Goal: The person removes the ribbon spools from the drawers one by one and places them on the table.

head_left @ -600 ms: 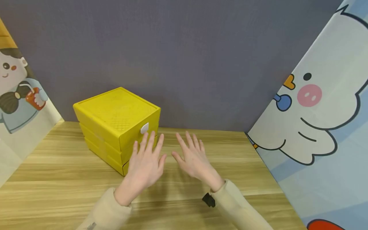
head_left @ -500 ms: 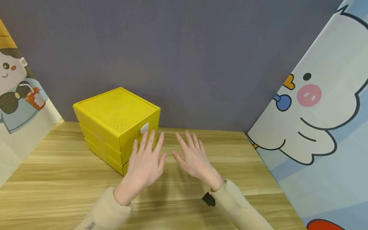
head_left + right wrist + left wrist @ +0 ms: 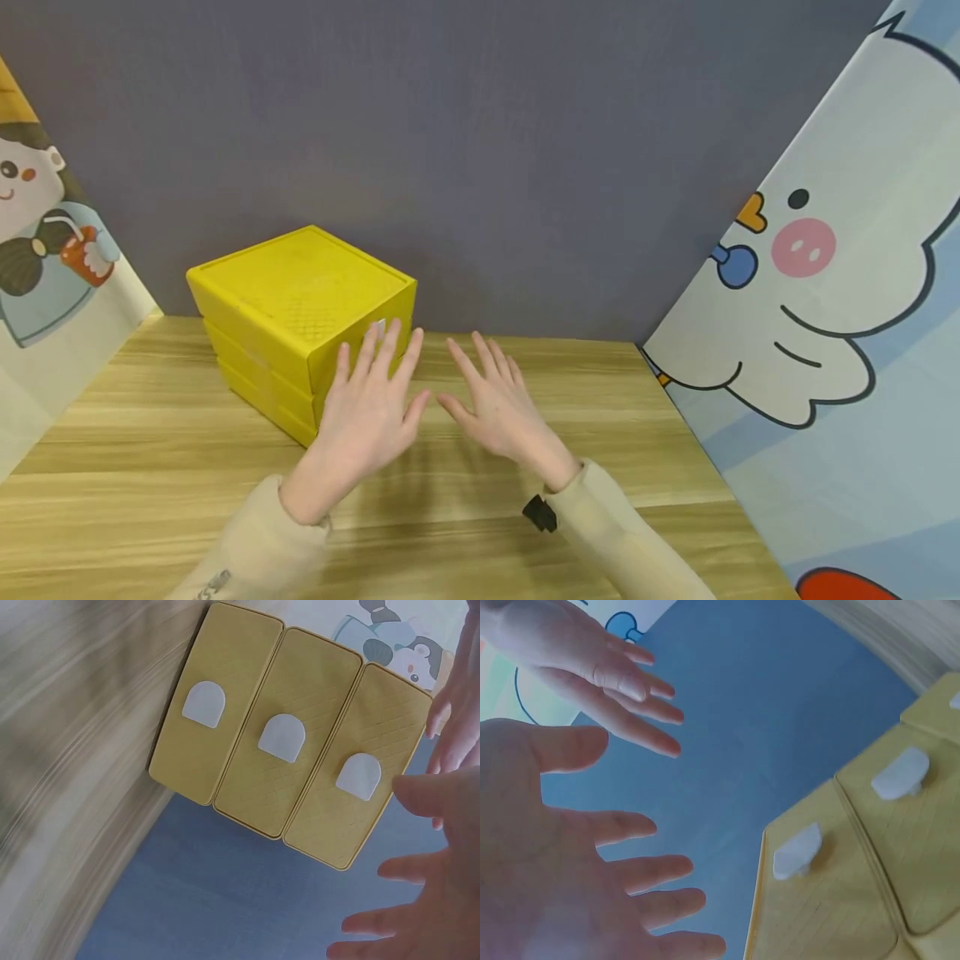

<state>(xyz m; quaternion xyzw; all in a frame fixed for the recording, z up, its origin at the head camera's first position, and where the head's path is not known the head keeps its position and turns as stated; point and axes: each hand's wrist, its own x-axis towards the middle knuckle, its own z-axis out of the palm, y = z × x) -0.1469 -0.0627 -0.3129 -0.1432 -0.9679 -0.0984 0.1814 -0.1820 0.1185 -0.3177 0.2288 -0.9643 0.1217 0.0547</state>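
Over the last 0.5 s I see both hands go a little farther forward, the left hand (image 3: 365,412) more than the right hand (image 3: 501,412). In the head view the left fingertips now cover part of the box's top handle (image 3: 381,327), which stood almost fully in sight before; the frame itself has shifted slightly too. I take that as a small approach and no more: the box (image 3: 300,292) has not been worked on that I can see, and its 3 fronts (image 3: 315,697) look flush, each with 1 white handle.

On the left hand, all 5 digits are straight and spread, the thumb well out to the side. It holds nothing; the left wrist view shows a gap between its fingertips and the box, so I read no contact. The right hand matches it, fingers extended and apart, nothing in them. The 2 hands do not touch, thumbs pointing toward each other.

The box stands on the wood table (image 3: 637,442), left of centre, near the grey wall (image 3: 510,167), its handles turned toward the right.
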